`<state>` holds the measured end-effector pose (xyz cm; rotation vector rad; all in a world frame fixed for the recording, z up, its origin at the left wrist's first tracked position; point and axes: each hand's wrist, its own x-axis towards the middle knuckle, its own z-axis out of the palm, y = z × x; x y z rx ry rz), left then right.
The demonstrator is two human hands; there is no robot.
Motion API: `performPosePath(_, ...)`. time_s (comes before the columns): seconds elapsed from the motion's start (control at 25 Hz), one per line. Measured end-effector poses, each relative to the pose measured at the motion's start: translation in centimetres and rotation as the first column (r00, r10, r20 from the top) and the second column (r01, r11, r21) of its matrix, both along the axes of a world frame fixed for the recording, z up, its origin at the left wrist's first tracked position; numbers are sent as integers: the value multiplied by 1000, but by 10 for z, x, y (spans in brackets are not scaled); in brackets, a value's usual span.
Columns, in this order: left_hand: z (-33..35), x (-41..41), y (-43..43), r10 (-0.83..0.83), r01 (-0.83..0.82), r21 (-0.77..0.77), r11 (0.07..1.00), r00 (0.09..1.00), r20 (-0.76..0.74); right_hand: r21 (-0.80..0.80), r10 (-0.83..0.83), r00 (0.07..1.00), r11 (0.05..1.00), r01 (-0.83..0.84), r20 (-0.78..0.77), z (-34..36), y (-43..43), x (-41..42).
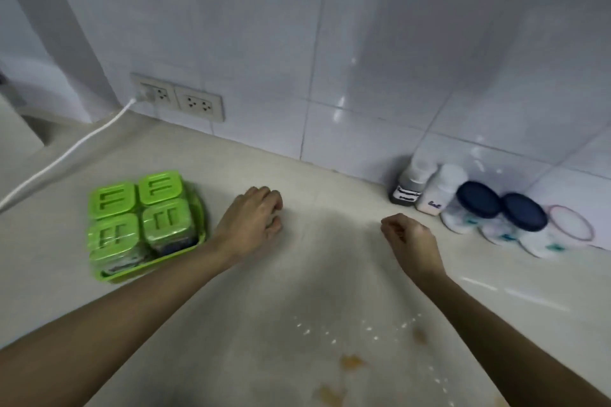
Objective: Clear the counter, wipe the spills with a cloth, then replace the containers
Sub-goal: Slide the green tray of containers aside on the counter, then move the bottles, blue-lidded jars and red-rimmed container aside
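Both hands empty over the bench, nothing cleared yet.

The green tray (150,269) of lidded boxes sits just beside the left hand (253,220), on its outer side; the jars (479,205) lie beyond the right hand (408,236), further from it. Each grip is loosely curled, holding nothing (orange spills (352,362) lie nearer the person).

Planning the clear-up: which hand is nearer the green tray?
Left. The left hand hovers just right of the green tray; the right hand is farther right, across the counter.
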<state>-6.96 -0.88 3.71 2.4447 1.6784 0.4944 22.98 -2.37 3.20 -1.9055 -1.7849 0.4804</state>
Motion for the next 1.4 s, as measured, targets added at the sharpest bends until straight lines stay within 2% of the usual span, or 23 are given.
performPosePath(0.12, -2, 69, 22, -135, 134, -39, 990, 990, -26, 101, -64, 986, 994, 48, 157, 15, 10, 74)
performPosePath(0.24, 8, 135, 50, -203, 202, -44, 978, 979, -25, 175, -88, 953, 984, 38, 289, 27, 33, 123)
performPosePath(0.36, 24, 197, 82, -207, 206, -70, 976, 978, -4, 91, -1, 900, 995, -43, 435, 33, 60, 144)
performPosePath(0.56, 21, 260, 118, -188, 194, -172, 966, 981, 51, -29, 108, 903, 994, -105, 417, 32, 91, 154)
performPosePath(0.68, 17, 273, 127, -125, 125, -107, 986, 992, 14, -98, 161, 899, 986, -133, 407, 29, 103, 154)
performPosePath(0.76, 17, 275, 131, -89, 92, -91, 992, 995, 36, -113, 163, 918, 985, -130, 361, 27, 107, 149)
performPosePath(0.96, 24, 259, 125, -128, 122, -128, 984, 991, -39, 27, 61, 966, 997, -70, 252, 27, 110, 136)
performPosePath(1.04, 32, 240, 118, -91, 83, -153, 985, 995, -41, 57, 88, 946, 992, -111, 313, 29, 104, 121)
performPosePath(1.12, 41, 211, 110, -40, 33, -187, 982, 999, -33, 92, 132, 923, 980, -176, 361, 31, 98, 101)
performPosePath(1.4, 69, 54, 73, 120, -149, -201, 968, 981, -152, 78, 287, 943, 950, -303, 170, 44, 99, -29)
